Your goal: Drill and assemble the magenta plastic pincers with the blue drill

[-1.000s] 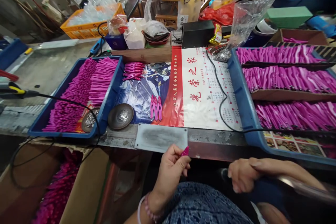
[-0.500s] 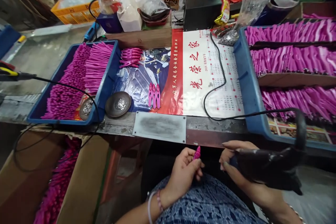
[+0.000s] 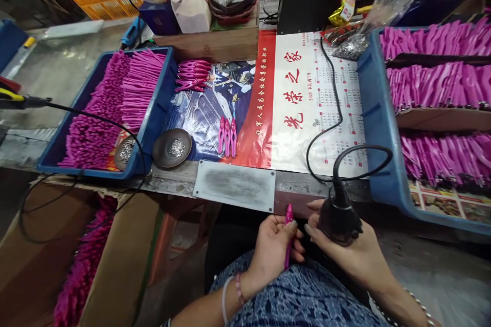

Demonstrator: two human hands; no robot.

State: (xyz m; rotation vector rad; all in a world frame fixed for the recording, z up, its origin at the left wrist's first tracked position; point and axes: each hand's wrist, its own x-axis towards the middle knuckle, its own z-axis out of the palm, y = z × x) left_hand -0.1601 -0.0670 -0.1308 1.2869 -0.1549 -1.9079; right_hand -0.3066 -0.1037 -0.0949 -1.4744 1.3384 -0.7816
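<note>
Magenta piece (image 3: 289, 216) sits thumb-pinched in my left hand (image 3: 270, 245), four o'clock from the grey plate (image 3: 235, 186): keep it steady, my right hand (image 3: 356, 255) seemingly wrapped round the black corded tool (image 3: 339, 217) at three o'clock.

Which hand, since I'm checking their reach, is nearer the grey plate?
Left. The left hand is on the person's side of the grey plate, by its right end; the right hand is farther right, holding a black tool.

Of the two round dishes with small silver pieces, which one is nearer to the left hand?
The dish standing outside the left blue tray, just to its right; the other dish sits inside that tray, farther from the left hand.
</note>
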